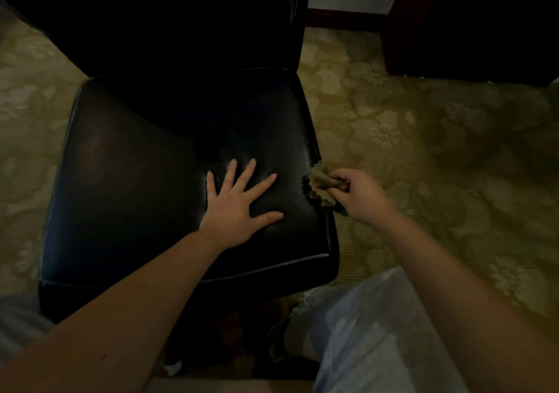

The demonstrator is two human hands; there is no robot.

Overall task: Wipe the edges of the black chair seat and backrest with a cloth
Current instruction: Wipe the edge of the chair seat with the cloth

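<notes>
The black chair seat (145,180) fills the middle of the view, glossy, with its dark backrest (181,20) rising behind it. My left hand (239,205) lies flat on the seat, right of its centre, fingers spread. My right hand (360,196) is beside the seat's right edge and pinches a small olive cloth (320,183) with a scalloped border. The cloth touches that right edge, a little forward of its middle.
A patterned yellow-green carpet (423,138) surrounds the chair. Dark wooden furniture (472,23) stands at the back right, next to a pale wall with a dark skirting board (344,17). My knee in pale shorts (372,326) is at the lower right, near the seat's front corner.
</notes>
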